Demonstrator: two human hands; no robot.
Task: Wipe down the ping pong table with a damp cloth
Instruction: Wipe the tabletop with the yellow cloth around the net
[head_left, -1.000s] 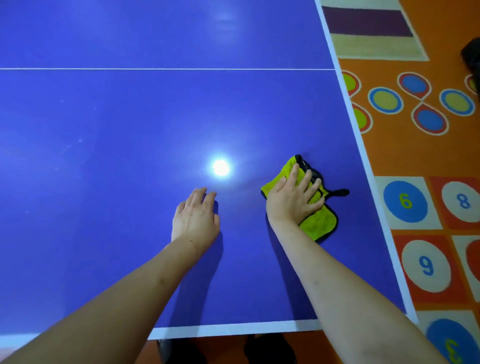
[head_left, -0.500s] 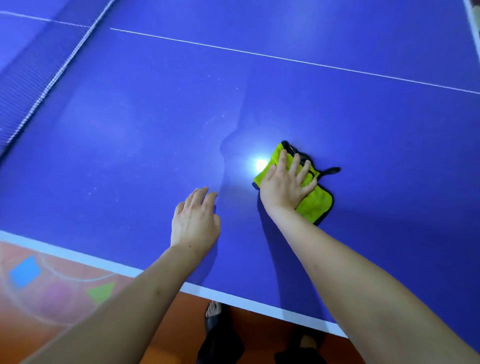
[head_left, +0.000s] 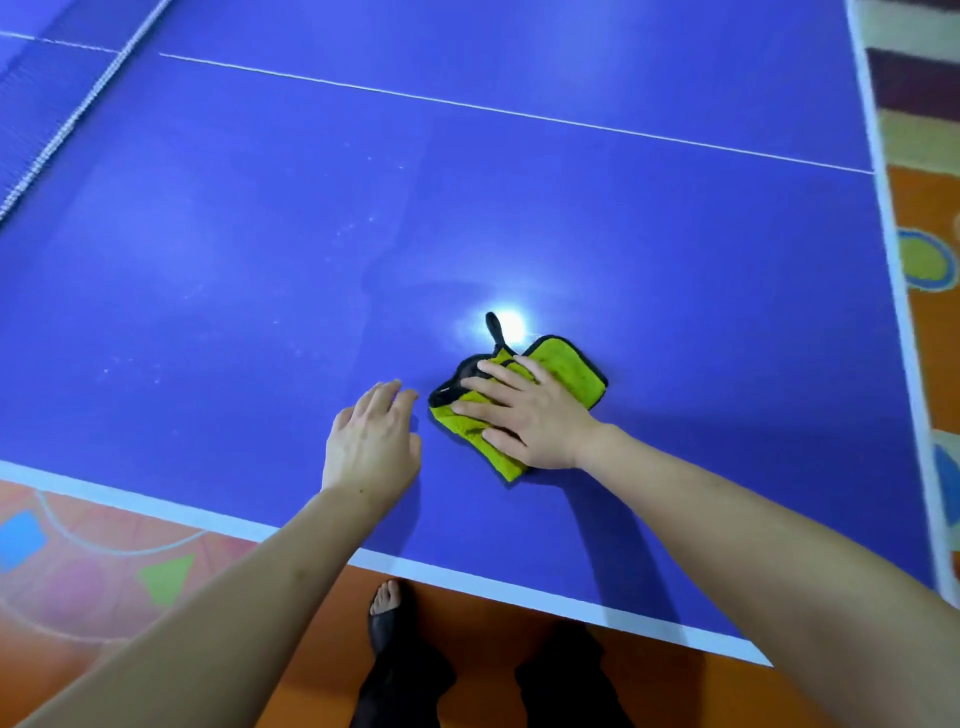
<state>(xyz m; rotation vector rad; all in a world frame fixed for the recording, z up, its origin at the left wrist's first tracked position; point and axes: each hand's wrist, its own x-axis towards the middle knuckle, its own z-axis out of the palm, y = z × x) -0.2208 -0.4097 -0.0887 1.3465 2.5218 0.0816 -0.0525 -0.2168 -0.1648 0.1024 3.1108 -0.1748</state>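
Two hands on the desk (head_left: 675, 260): right hand (head_left: 530, 415) flat, fingers spread, pressing the yellow cloth (head_left: 571, 374) for wiping contact; left hand (head_left: 371, 441) open, empty, likely bracing just left of it.

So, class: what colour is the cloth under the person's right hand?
Yellow-green with black edging and a black loop; the cloth shows clearly in the head view.
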